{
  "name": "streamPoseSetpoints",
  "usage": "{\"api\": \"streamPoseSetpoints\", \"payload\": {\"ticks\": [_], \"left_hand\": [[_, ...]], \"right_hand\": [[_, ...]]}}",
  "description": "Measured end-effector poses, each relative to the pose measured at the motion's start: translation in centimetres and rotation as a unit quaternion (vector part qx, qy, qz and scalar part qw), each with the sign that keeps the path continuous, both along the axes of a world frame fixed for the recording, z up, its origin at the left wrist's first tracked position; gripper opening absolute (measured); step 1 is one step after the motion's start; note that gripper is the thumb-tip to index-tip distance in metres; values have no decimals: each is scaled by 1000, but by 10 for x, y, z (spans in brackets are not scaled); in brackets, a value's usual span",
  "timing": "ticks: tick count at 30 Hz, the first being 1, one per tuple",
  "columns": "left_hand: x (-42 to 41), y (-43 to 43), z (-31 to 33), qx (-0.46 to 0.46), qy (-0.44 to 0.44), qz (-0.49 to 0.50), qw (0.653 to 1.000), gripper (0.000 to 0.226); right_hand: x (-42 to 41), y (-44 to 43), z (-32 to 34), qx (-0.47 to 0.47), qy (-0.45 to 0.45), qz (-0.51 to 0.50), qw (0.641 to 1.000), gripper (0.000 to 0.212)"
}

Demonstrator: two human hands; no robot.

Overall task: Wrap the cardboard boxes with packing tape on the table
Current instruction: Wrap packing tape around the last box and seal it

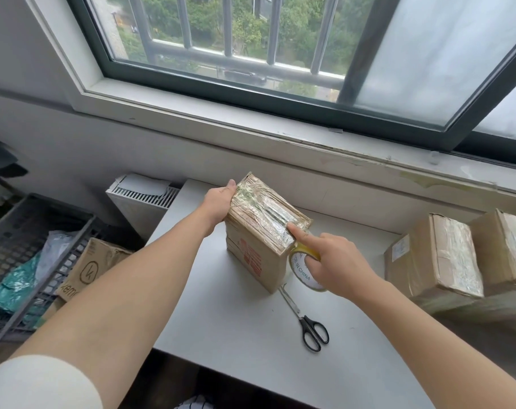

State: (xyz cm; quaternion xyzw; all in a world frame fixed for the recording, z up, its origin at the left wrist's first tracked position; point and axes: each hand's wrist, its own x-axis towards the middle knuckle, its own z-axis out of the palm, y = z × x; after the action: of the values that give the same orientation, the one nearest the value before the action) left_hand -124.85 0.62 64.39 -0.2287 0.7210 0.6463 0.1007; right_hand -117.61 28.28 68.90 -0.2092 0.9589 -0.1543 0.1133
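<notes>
A cardboard box (256, 246) with red print stands on edge near the middle of the white table (236, 320), its top face covered in shiny clear tape. My left hand (218, 202) grips the box's far left edge. My right hand (336, 261) holds the roll of packing tape (302, 268) against the box's right side, with fingers curled through its core. Its index finger presses on the taped top near the right edge.
Black-handled scissors (307, 323) lie on the table just in front of the box. Two taped boxes (439, 255) stand at the table's right side. A dark crate (29, 255) with bags and a carton sits on the floor at left. A windowsill runs behind.
</notes>
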Motion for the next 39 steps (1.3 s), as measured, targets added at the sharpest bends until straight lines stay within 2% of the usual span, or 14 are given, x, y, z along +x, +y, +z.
{"api": "streamPoseSetpoints", "payload": {"ticks": [3, 8, 10, 12, 15, 18, 19, 21, 26, 28, 30, 32, 35, 39], "left_hand": [[6, 5, 10, 19, -13, -48, 999, 63], [8, 1, 5, -10, 73, -126, 989, 13], [5, -2, 10, -104, 59, -169, 978, 29], [2, -5, 19, -253, 38, -221, 941, 74], [4, 4, 45, -393, 141, -358, 835, 129], [11, 44, 61, -506, 223, -559, 617, 142], [11, 58, 60, -524, 233, -594, 564, 144], [7, 79, 57, -547, 251, -611, 513, 143], [-5, 92, 66, -536, 248, -594, 546, 128], [-5, 82, 74, -493, 266, -556, 614, 124], [2, 67, 78, -375, 293, -499, 724, 121], [13, 57, 72, -248, 313, -455, 796, 116], [30, 44, 43, -182, 301, -403, 845, 112], [40, 13, 24, -213, 215, -383, 873, 107]], "right_hand": [[0, 8, 0, 2, 1, -10, 1000, 68], [-2, 7, 0, -4, 2, -12, 1000, 67], [-4, 8, -2, 0, 1, -11, 1000, 65], [-4, 10, -3, 1, 7, -9, 1000, 65], [-4, 8, -3, -10, 8, -7, 1000, 67], [-1, 8, -7, -23, 21, -1, 1000, 70], [-1, 10, -8, -20, 26, -3, 999, 69], [-2, 15, -9, -8, 31, -11, 999, 66], [-5, 27, -2, -59, 11, -26, 998, 73], [-7, 40, 12, -169, 17, -56, 984, 76], [-7, 49, 36, -290, 37, -73, 954, 79], [-9, 44, 60, -344, 63, -53, 935, 80], [-16, 10, 70, -351, 60, -2, 934, 80], [-32, -40, 49, -271, 37, 61, 960, 72]]}}
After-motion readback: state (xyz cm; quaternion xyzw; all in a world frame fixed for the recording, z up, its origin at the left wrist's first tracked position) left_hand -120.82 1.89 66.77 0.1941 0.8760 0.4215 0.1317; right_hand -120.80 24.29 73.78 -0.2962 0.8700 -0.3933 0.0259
